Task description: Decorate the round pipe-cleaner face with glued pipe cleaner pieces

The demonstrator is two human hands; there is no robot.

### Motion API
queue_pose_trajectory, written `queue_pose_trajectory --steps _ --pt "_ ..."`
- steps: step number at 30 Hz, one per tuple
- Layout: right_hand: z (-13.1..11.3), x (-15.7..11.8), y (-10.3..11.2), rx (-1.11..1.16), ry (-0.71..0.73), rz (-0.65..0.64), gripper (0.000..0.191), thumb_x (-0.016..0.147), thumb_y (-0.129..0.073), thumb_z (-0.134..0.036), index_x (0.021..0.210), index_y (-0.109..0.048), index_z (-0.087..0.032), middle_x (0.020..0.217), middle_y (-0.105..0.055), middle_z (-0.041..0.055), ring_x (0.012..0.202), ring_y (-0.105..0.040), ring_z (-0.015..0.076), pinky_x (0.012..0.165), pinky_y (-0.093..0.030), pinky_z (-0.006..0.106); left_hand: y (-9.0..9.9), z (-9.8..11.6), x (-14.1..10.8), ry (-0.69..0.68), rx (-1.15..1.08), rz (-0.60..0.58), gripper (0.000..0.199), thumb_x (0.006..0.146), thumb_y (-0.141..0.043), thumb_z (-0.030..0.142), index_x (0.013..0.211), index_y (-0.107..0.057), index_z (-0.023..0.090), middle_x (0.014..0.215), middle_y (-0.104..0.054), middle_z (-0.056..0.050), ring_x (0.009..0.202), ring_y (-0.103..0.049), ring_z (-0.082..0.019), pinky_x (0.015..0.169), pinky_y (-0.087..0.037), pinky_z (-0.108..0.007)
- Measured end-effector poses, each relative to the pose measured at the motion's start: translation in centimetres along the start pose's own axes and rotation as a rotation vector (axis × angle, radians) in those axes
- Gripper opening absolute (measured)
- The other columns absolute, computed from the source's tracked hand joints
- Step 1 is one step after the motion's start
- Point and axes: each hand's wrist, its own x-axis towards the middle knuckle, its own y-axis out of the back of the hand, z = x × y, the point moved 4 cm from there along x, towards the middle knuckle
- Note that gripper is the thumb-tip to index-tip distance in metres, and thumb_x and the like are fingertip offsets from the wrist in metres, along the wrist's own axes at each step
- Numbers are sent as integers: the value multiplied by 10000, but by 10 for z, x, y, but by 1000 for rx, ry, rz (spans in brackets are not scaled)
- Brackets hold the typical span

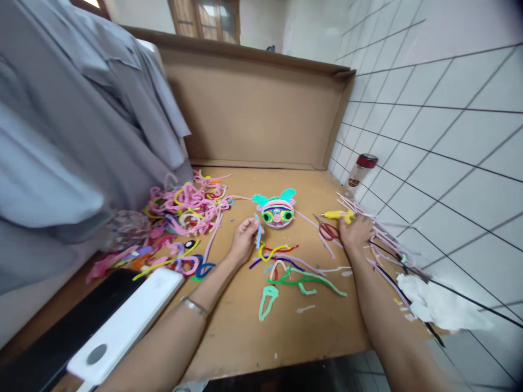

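Between the fingers of my left hand (244, 238) is a short light-blue pipe-cleaner piece (259, 233), held upright. Just beyond it sits a round decorated head (278, 214) with green-ringed eyes and turquoise ears. My right hand (356, 233) is closed around the rear of a yellow glue gun (335, 214), its nozzle pointing left. Red-handled scissors (328, 231) lie beside that hand. In front of the head are loose pipe cleaners: a yellow one (267, 253), a green one (314, 277) and a mint loop (267, 302).
A tangled pile of pipe cleaners (192, 209) covers the left side. Nearer are a white device (134, 321) and a black one. At right are a red-lidded jar (362, 171), pink strips, a cable and white tissue (433, 302). Cardboard (257, 109) stands behind; grey cloth hangs left.
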Motion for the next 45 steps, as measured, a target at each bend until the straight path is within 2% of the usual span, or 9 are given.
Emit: queue_pose_trajectory --steps 3,6,11,14,28,31,34,38,45 --pt "-18 -13 17 174 134 180 434 827 -436 -374 1135 -586 -108 1134 -590 205 1118 -489 353 921 -335 510 1 0 2 -3 -76 -5 439 567 -823 488 676 -564 151 568 -595 32 417 -414 -29 415 -326 -154" --pt "-61 -40 37 411 365 228 320 870 -411 -359 1033 -593 -152 1028 -614 148 1018 -534 284 899 -383 445 5 0 6 3 -153 15 426 561 -832 457 681 -559 153 537 -550 54 426 -428 -29 433 -347 -149" --pt "-144 -97 59 735 686 113 173 914 -492 -314 906 -625 -203 835 -642 74 803 -587 206 773 -476 357 9 5 8 3 -239 45 427 544 -842 437 680 -552 155 494 -510 68 416 -438 -34 422 -342 -150" --pt "-172 -120 56 829 809 -11 167 920 -496 -258 922 -659 -221 870 -667 70 839 -615 198 774 -499 352 9 7 9 25 -269 40 431 533 -843 432 664 -541 153 491 -507 65 411 -443 -37 419 -346 -156" --pt "-174 -144 51 786 1005 -44 200 909 -517 -187 918 -710 -239 813 -662 51 816 -612 184 755 -474 346 -8 -4 -2 36 -284 49 428 527 -836 417 596 -503 157 501 -489 61 457 -426 -42 465 -336 -173" --pt "-169 -140 53 859 877 -94 177 895 -519 -212 851 -689 -225 797 -648 51 806 -601 184 766 -477 344 -11 -7 -5 22 -156 3 431 605 -785 495 583 -512 162 453 -457 63 400 -357 -42 423 -272 -184" --pt "-159 -129 49 1028 478 -195 171 853 -558 -309 739 -630 -203 739 -611 25 695 -563 156 668 -476 297 -13 -1 -13 -88 68 -11 421 716 -702 531 581 -542 165 438 -446 53 397 -341 -58 426 -263 -198" --pt "-152 -124 35 1238 44 -407 272 706 -653 -441 642 -570 -189 578 -503 -38 541 -435 105 528 -388 242 -13 18 -25 -388 322 75 220 770 -696 395 715 -654 186 629 -589 -1 576 -498 -113 575 -401 -224" --pt "-156 -133 34 1440 -130 -633 295 620 -714 -432 608 -551 -187 524 -431 -71 515 -351 78 508 -305 226 -18 27 -29 -689 690 -112 101 816 -645 278 891 -711 260 945 -709 -90 923 -613 -237 888 -437 -377"
